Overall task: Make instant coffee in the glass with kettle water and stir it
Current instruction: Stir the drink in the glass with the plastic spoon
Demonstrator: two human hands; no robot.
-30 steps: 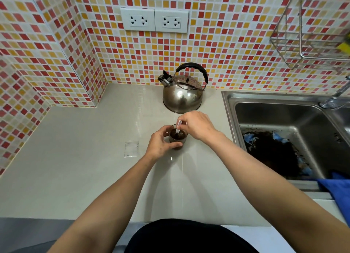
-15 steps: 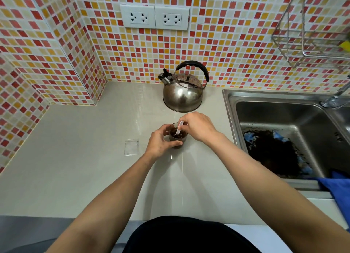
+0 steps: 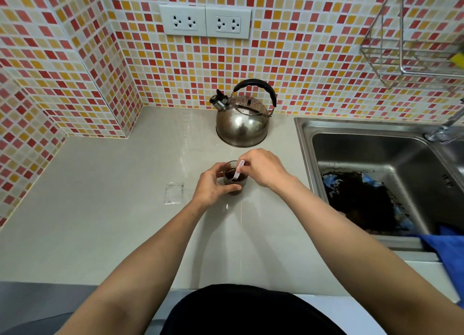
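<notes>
A small glass (image 3: 234,177) of dark coffee stands on the beige counter (image 3: 100,209), in front of the steel kettle (image 3: 242,124) with its black handle. My left hand (image 3: 213,186) wraps around the glass from the left. My right hand (image 3: 263,169) pinches a thin white stirrer (image 3: 238,170) whose lower end dips into the coffee. An empty clear sachet (image 3: 174,193) lies flat on the counter to the left of the glass.
A steel sink (image 3: 376,174) with dark residue in its basin lies to the right, a blue cloth (image 3: 449,249) draped over its front edge. A tap (image 3: 444,129) and a wire rack (image 3: 414,48) are at the far right. Two wall sockets (image 3: 204,21) sit above the kettle.
The stirrer has shifted inside the glass and now leans to the right at its top. Both hands stay at the glass; the kettle has not moved.
</notes>
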